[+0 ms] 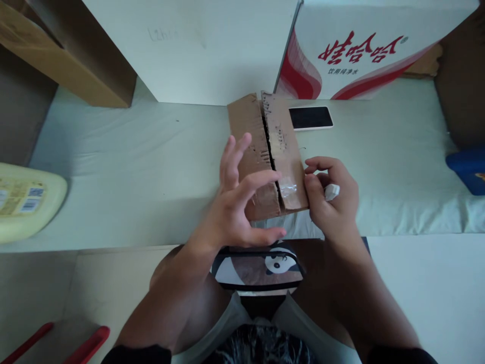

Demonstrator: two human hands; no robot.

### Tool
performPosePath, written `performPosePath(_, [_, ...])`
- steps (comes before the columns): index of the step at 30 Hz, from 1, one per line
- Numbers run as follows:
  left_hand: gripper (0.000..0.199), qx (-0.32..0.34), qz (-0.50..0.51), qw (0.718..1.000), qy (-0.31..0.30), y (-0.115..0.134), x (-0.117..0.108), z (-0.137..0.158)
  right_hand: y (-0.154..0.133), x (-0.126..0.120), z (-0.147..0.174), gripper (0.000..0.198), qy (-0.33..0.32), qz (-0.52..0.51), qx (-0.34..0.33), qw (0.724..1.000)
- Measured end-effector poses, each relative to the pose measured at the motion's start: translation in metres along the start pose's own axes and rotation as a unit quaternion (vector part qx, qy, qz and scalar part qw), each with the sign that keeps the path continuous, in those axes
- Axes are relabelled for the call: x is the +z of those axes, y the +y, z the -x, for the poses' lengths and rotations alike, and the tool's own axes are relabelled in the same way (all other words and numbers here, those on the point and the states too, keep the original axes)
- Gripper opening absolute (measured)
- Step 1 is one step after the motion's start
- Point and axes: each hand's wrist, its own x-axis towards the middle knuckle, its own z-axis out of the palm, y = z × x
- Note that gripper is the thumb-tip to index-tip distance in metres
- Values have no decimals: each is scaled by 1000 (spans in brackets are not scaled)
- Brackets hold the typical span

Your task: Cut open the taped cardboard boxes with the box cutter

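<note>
A small brown cardboard box (pixel 250 121) lies on the pale green cloth, its two top flaps meeting at a narrow dark gap. Clear tape shines near its front end, and the flaps carry scuffs and dark holes. Over the box's left side my left hand (pixel 240 202) is open, thumb and fingers spread wide, nothing in its grasp. At the right front corner, my right hand (pixel 335 194) is closed around a small white object (pixel 332 192). Only the white end of it shows, so its kind is unclear. The right fingertips are close to the box edge.
Behind the box stand a white panel (pixel 212 50) and a white carton with red print (pixel 364 30). A phone (pixel 311 118) lies right of the box. A pale yellow bottle (pixel 30 202) is at left, a blue object (pixel 470 169) at right. Red bars (pixel 87 346) show lower left.
</note>
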Motion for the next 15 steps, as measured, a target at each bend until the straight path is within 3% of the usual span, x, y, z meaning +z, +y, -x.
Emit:
performPosePath(7, [79,52,19,997,50,-10,-5,10,-1,4,2,20,-9,-2,6,1000])
performPosePath(11, [66,25,10,992,127,-19,0,14,-1,6,0,20,-17,2,4,1000])
performPosePath(15, [61,-6,-3,977,215,-26,7,17,12,8,-3,29,22,123,94,988])
